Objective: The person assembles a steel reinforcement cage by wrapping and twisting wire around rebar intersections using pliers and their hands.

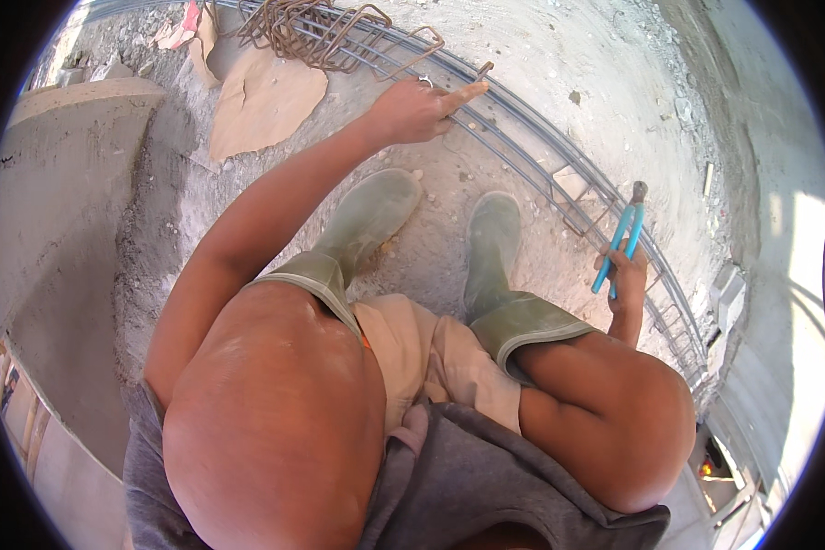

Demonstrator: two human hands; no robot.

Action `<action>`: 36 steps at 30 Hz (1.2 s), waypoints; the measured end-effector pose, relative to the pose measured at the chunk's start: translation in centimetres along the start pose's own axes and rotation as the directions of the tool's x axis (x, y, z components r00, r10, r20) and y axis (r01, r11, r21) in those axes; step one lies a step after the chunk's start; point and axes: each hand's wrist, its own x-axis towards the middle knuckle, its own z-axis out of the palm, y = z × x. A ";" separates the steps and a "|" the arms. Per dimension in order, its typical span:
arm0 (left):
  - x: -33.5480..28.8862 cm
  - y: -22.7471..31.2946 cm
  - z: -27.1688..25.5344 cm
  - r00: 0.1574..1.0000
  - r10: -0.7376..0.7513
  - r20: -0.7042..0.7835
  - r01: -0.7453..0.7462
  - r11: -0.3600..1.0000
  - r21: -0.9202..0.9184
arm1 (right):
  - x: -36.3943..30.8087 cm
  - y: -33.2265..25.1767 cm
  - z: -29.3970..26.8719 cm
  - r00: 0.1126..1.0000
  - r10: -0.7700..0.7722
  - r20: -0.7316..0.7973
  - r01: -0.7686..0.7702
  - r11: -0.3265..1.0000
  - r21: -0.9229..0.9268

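My left hand reaches over a long cage of steel reinforcing bars. Its index finger is stretched out across the bars, close to the hooked end of a rusty stirrup; the other fingers are partly curled, and I see nothing held in them. To the right, my right hand is closed around the blue handles of a pair of pincers. Their dark metal head points away from me, above the cage. Thinner ties or stirrups cross the bars between my two hands.
Several rusty bent stirrups lie heaped at the cage's far left end. A torn piece of brown paper lies on the dusty ground beside them. My green rubber boots stand near the bars. A concrete block rises at left.
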 end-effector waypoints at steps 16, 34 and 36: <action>0.2 -1.0 -0.9 0.995 0.005 0.097 0.005 0.995 -0.095 | -2.7 -9.0 17.3 0.393 -0.692 0.606 0.442 -0.436 -0.784; -0.2 -1.1 -0.8 0.997 0.006 0.078 0.003 0.994 -0.113 | -4.9 -12.2 17.3 0.720 -0.301 0.625 0.514 -0.374 -0.772; -0.1 -1.1 -0.7 0.997 0.009 0.074 -0.001 0.994 -0.110 | -5.1 -13.4 17.4 0.752 -0.219 0.622 0.531 -0.359 -0.768</action>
